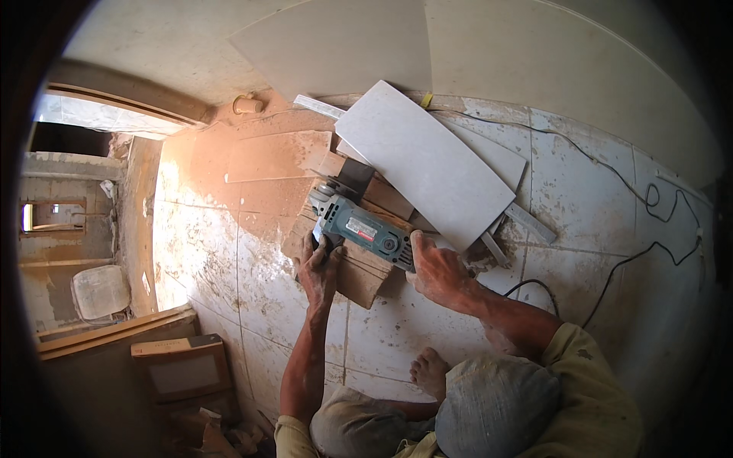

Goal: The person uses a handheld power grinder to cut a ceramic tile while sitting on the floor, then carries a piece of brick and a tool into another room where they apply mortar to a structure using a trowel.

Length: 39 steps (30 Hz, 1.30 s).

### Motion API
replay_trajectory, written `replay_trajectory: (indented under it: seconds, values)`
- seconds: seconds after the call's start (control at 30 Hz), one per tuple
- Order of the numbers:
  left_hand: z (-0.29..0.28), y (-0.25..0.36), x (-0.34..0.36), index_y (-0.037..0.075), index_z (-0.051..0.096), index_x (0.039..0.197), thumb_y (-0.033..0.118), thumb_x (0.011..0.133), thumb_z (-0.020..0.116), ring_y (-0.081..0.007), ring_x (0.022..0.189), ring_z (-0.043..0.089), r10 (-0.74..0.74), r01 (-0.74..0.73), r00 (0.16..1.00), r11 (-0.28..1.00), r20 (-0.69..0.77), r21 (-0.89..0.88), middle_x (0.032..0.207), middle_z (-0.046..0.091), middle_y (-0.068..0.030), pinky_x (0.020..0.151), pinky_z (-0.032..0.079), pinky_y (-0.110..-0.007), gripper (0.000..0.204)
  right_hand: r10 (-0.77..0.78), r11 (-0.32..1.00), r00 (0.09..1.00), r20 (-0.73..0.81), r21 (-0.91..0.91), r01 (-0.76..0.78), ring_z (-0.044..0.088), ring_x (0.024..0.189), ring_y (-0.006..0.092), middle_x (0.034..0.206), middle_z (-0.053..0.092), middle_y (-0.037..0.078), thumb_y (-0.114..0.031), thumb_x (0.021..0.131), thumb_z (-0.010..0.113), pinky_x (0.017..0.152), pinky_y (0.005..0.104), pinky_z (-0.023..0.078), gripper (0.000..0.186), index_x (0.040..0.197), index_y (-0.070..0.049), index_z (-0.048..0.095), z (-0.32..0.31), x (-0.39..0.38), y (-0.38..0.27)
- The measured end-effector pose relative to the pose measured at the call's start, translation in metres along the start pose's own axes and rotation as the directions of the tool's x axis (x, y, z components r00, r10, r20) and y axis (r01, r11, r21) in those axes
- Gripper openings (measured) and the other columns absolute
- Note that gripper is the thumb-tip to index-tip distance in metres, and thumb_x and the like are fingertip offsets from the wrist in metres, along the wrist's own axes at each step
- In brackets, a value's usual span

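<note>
A grey-green angle grinder [365,231] lies slantwise over a stack of brown boards or blocks [359,281], its disc end at the upper left. My right hand [441,272] is wrapped round the rear of its body, by the cord end. Close under the head, the fingers of my left hand [315,271] close on a dark part of the tool; what exactly they grip there is partly hidden. Just beyond the grinder, a large pale tile [427,164] rests at an angle on other pieces, with metal bars [531,223] poking out beneath it.
Reddish dust covers the tiled floor [282,195] at the far left, near a small tan cup [247,104]. A black cord [603,164] loops over the floor at right. My bare foot [430,372] is close below. A cardboard box [182,366] stands lower left, beside a doorway.
</note>
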State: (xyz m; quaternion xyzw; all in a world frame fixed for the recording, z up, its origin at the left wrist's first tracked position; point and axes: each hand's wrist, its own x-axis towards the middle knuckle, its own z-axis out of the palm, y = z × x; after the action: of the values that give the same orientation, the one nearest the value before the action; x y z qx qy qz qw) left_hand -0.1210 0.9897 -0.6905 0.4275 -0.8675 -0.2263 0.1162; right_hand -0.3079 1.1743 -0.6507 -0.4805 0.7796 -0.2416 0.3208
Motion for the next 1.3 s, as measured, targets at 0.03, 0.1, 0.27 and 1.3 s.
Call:
replay_trajectory:
  seconds: [0.03, 0.1, 0.27, 1.3]
  values:
    - [0.0, 0.0, 0.0, 0.0, 0.062, 0.118, 0.036, 0.082, 0.065, -0.0314, 0.128, 0.041, 0.004, -0.004, 1.0, 1.0, -0.005, 0.003, 0.14, 0.045, -0.0172, 0.106, 0.024, -0.043, 0.051, -0.004, 1.0, 1.0, -0.003, 0.006, 0.004, 0.064, 0.077, 0.0449, 0.094, 0.056, 0.03, -0.012, 0.075, 0.072, 0.067, 0.0471, 0.055, 0.055, 0.11, 0.005, 0.033, 0.0, 0.0, 0.0]
    - [0.0, 0.001, 0.0, 0.0, 0.062, 0.118, 0.036, 0.083, 0.066, -0.0314, 0.128, 0.041, 0.009, -0.008, 1.0, 1.0, -0.008, 0.005, 0.14, 0.045, -0.0172, 0.106, 0.024, -0.043, 0.051, -0.007, 1.0, 1.0, -0.006, 0.012, 0.007, 0.064, 0.076, 0.045, 0.094, 0.055, 0.03, -0.012, 0.075, 0.072, 0.067, 0.0472, 0.055, 0.055, 0.11, 0.005, 0.033, 0.0, -0.001, 0.001]
    - [0.001, 0.0, 0.0, -0.001, 0.061, 0.119, 0.035, 0.082, 0.067, -0.032, 0.125, 0.044, 0.006, -0.006, 1.0, 1.0, -0.017, -0.006, 0.139, 0.046, -0.0176, 0.104, 0.026, -0.042, 0.052, 0.01, 1.0, 1.0, 0.022, -0.002, -0.01, 0.064, 0.077, 0.0452, 0.095, 0.055, 0.031, -0.012, 0.076, 0.072, 0.067, 0.0471, 0.056, 0.056, 0.111, 0.006, 0.033, -0.005, -0.002, -0.001]
    - [-0.001, 0.005, 0.001, -0.005, 0.061, 0.116, 0.034, 0.08, 0.071, -0.0315, 0.125, 0.045, 0.009, -0.009, 0.999, 1.0, -0.033, 0.01, 0.139, 0.046, -0.0166, 0.104, 0.03, -0.039, 0.055, 0.016, 1.0, 0.983, -0.185, -0.01, -0.018, 0.064, 0.076, 0.0415, 0.096, 0.056, 0.024, -0.015, 0.076, 0.071, 0.068, 0.0467, 0.055, 0.06, 0.119, 0.005, 0.034, -0.02, -0.023, 0.019]
